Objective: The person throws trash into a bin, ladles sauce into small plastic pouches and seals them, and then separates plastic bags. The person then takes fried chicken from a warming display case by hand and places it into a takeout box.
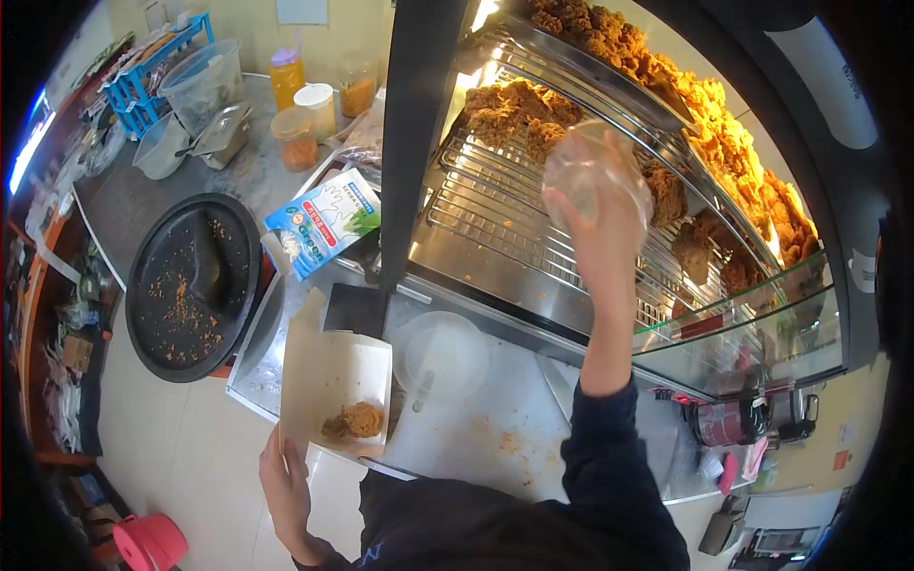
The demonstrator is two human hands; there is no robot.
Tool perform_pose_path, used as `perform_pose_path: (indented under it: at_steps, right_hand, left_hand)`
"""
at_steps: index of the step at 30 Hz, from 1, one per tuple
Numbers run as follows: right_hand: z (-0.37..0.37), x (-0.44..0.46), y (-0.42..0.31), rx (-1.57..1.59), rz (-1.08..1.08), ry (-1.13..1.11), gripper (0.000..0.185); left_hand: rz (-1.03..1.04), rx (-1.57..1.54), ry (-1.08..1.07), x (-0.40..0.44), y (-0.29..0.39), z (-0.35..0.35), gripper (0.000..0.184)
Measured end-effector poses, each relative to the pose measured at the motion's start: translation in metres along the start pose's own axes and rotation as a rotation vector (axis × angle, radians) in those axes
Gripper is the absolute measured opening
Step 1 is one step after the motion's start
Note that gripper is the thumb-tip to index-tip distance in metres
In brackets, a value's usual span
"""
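Note:
My left hand [284,481] is at the lower left, its fingers closed on the near side of an open cardboard box [367,366]. One piece of fried chicken [358,420] lies inside the box. My right hand [600,190] reaches into the lit display cabinet, with a clear plastic bag [583,157] around its fingers. What that hand holds, if anything, is hidden by the plastic. Fried chicken pieces [514,109] rest on the wire rack [495,195] around it, and more chicken [714,124] fills the upper tray.
A round black pan [176,295] with crumbs stands at the left. Near it lie a glove packet [324,224], spice jars [293,138] and plastic tubs [200,86]. A glass panel [752,338] edges the cabinet. A translucent lid [446,357] sits beside the box.

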State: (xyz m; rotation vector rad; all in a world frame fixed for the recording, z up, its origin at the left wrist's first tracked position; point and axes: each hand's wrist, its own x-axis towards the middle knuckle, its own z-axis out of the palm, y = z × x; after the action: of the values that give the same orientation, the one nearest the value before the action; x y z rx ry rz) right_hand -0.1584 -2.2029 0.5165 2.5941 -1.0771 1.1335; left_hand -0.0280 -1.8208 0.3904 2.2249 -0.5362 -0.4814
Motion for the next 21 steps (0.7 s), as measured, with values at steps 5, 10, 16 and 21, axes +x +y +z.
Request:
perform_pose_path:
  at_steps: [5,10,16,21]
  right_hand:
    - [0.046,0.056,0.018,0.012,0.213,-0.394,0.043]
    - [0.018,0.031,0.050,1.458,0.482,-0.205,0.053]
    - [-0.033,-0.034,0.023,2.558,0.823,-0.258,0.068]
    - [-0.037,-0.067,0.022,1.977,0.617,-0.322,0.062]
  left_hand:
    - [-0.041,-0.050,-0.040,0.001,0.003,-0.002,0.030]
    - [0.029,-0.014,0.026,0.001,-0.008,0.001,0.030]
    - [-0.001,-0.028,-0.013,0.001,0.000,0.000,0.030]
    - [0.058,-0.002,0.005,-0.001,0.004,0.002,0.029]
